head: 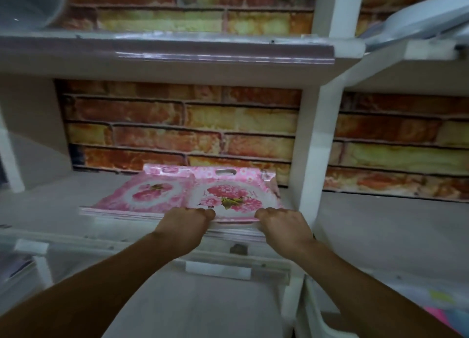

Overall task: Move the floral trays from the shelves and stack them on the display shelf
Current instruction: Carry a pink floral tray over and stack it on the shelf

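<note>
Brick-patterned backing [177,119] closes the white shelf [50,205]; against its foot, right of centre, lie the pink floral trays [162,193], stacked and overhanging the shelf's front lip. The left hand [185,218] and right hand [279,222] curl over the near edge of the top tray [228,195]. Risk: glossy trays beneath may slide forward off the lip.

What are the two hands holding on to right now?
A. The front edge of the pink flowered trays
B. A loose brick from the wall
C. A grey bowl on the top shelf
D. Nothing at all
A: the left hand and right hand both curl over the near edge of the floral trays on the shelf.
</note>
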